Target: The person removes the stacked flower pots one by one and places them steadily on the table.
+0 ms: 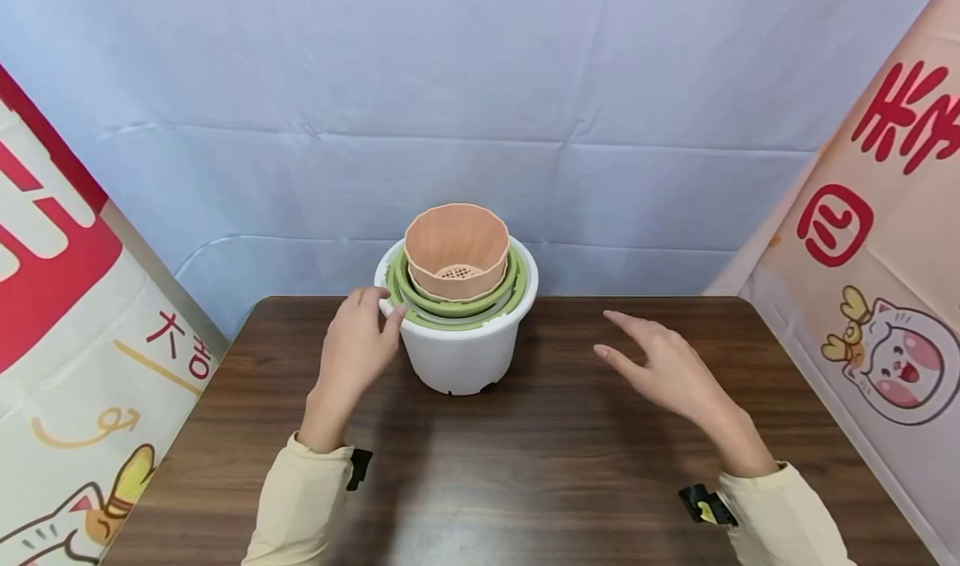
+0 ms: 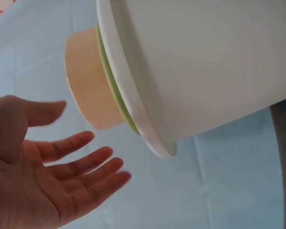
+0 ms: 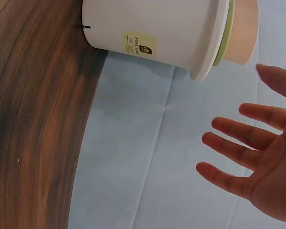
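Note:
A white flower pot (image 1: 459,362) stands upright near the table's back edge. Nested inside it are green pots (image 1: 474,306), with an orange-brown fluted pot (image 1: 456,245) on top, its base pierced like a grid. My left hand (image 1: 356,341) is at the white pot's left rim, fingers relaxed and apart; the left wrist view shows a gap between the fingers and the pots. To the right of the stack, my right hand (image 1: 667,366) hovers over the table with fingers extended, holding nothing. A label (image 3: 139,45) shows on the white pot's side in the right wrist view.
The dark wooden table (image 1: 510,483) stretches in front of the pots. Behind it hangs a pale blue cloth (image 1: 450,91). Printed banners flank the table on the left (image 1: 67,324) and right (image 1: 885,257).

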`<state>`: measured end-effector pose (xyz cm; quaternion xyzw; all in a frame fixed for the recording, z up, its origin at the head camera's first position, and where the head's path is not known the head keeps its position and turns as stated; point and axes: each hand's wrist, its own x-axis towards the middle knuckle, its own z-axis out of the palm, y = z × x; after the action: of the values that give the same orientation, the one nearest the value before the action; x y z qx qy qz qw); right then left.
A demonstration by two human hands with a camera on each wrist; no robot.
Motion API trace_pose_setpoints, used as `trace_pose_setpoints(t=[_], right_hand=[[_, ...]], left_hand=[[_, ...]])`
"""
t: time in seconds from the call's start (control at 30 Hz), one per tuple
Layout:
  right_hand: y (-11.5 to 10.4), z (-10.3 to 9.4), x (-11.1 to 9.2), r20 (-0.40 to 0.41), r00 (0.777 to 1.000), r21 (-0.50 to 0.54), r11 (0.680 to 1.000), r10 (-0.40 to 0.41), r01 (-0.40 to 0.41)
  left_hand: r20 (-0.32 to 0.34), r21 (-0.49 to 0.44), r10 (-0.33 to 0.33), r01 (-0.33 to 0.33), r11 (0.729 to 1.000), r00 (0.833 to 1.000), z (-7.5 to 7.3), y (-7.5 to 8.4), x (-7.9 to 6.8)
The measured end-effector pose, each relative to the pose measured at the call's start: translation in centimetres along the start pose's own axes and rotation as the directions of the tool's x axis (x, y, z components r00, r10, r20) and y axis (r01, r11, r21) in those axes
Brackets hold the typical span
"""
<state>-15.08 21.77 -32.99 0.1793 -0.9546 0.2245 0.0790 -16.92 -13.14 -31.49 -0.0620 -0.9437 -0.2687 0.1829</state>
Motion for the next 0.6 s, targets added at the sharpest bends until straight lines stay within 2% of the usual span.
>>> trace_pose_setpoints(t=[0.13, 0.3, 0.6], right_hand=[[0.1, 0.7, 0.2, 0.003, 0.998, 0.026, 0.998, -0.055, 0.055], [0.3, 1.8, 0.3, 0.034, 0.994, 0.061, 0.993, -0.101, 0.099], [0.2, 3.6, 0.4, 0.071, 0.990, 0.117, 0.987, -0.121, 0.112]], left_hand=[[0.029, -0.073, -0.090, 0.092, 0.993, 0.996, 0.1, -1.1, 0.4], [0.112, -0.122, -0.181, 0.195, 0.973, 0.977, 0.7, -2.4, 0.9], [0.231, -0.203, -0.245, 0.293, 0.934, 0.942, 1.9, -3.8, 1.3]])
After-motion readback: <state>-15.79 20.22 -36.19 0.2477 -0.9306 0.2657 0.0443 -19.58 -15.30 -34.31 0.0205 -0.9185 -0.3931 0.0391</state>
